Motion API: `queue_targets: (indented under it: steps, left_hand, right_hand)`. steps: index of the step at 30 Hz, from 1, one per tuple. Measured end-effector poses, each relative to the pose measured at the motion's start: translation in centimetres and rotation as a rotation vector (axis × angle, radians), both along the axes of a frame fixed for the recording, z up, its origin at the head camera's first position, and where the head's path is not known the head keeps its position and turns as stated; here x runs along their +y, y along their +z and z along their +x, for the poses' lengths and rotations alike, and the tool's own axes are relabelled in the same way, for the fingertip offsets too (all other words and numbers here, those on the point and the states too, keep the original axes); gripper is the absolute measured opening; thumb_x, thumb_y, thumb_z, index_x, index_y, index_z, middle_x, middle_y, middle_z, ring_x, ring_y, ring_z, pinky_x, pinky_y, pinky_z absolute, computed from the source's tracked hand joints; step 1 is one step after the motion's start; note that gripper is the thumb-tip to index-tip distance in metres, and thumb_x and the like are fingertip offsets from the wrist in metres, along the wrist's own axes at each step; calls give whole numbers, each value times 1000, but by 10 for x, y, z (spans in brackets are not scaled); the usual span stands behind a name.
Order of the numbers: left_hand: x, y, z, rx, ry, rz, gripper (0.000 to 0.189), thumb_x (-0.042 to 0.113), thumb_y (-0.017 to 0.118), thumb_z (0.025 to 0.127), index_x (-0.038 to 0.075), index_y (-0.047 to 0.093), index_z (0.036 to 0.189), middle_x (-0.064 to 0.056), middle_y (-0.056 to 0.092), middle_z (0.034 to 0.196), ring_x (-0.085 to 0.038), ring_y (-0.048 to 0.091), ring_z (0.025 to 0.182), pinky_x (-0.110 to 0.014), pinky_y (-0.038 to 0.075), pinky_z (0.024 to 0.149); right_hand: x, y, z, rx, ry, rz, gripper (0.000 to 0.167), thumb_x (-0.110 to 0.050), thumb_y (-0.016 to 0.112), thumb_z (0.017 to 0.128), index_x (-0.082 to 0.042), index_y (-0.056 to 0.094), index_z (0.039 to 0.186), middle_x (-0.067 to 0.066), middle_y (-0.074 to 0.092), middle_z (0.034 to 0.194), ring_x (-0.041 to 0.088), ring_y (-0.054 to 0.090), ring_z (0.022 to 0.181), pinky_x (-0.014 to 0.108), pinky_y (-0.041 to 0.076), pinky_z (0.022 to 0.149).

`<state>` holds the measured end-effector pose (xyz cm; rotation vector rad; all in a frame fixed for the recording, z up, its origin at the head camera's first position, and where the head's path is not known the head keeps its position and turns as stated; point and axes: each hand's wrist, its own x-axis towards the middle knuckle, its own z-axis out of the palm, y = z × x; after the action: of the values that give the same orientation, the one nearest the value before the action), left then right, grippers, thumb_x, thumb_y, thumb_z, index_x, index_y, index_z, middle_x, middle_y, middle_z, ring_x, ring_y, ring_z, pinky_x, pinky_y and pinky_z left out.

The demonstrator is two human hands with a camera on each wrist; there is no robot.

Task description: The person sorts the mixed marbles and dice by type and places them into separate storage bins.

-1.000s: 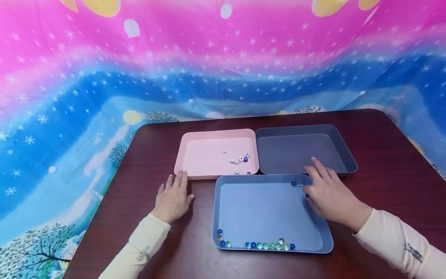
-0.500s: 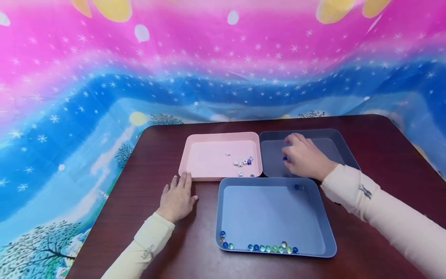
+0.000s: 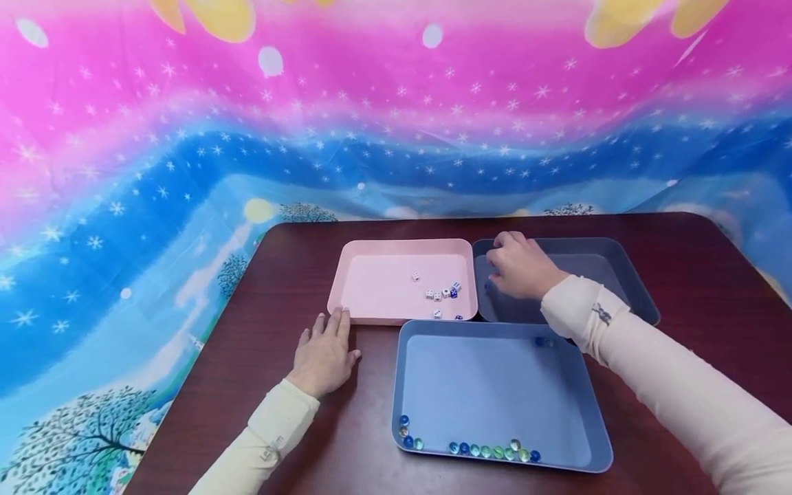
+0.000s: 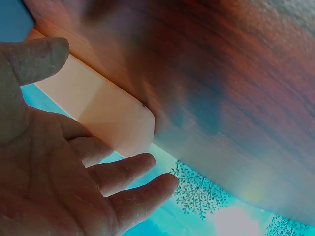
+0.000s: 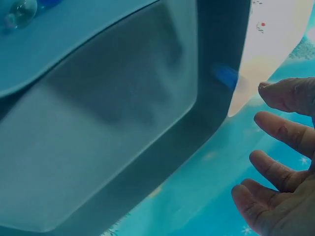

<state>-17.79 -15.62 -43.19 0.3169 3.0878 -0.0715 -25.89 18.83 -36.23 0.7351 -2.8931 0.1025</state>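
Note:
Over the left part of the dark grey tray [image 3: 594, 275] is my right hand [image 3: 522, 267]. In the right wrist view its thumb and fingers [image 5: 275, 169] are apart, with nothing between them. A blurred blue marble [image 5: 226, 76] shows against that tray's side wall, clear of the fingertips. My left hand [image 3: 323, 354] lies with spread fingers at the near left corner of the pink tray [image 3: 371, 289], fingertips at its rim. The blue tray [image 3: 489, 392] in front holds several glass marbles [image 3: 498, 452] along its near edge, and dark blue ones [image 3: 541, 342] in its far right corner.
Several white and blue dice [image 3: 437, 295] lie in the right half of the pink tray. All three trays stand close together on a dark wooden table [image 3: 699, 330]. A patterned pink and blue cloth [image 3: 396, 137] hangs behind the table.
My right hand has gone from the blue tray's far right corner to the dark grey tray, carrying a blue marble and letting it go there. My left hand has stayed at the pink tray.

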Motion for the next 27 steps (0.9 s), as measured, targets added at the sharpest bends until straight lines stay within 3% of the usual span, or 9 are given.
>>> queue_targets:
  steps: [7,16,21,27]
  left_hand:
    - [2,3,-2,16,-15,1,75,39,59,91,3,28,149,-15,35,154,-42,38,138,-60,39,105]
    - [-1,3,-3,2,-8,1,76,40,58,91,3,26,149,-15,34,154,-42,37,139,-61,38,106]
    - [-2,3,-2,1,-5,-1,76,39,58,91,3,27,149,-16,35,154,-43,38,138,-61,38,105]
    - [-2,1,-1,-1,-15,4,76,39,59,91,2,27,149,-16,35,154,-43,38,138,-61,38,105]
  right_hand:
    - [17,-3,6,-28,-50,4,10,-16,69,83,-8,68,77,25,59,116,46,52,111,61,48,86]
    - [33,-7,20,0,-31,-21,11,-15,69,83,-9,68,74,24,61,111,45,55,107,60,49,82]
    - [39,-15,36,33,-19,-106,11,-14,70,81,-10,69,71,23,63,107,43,56,105,60,49,82]
    - [51,-31,70,101,18,-171,11,-15,76,76,-14,68,68,20,63,102,40,58,101,59,48,78]
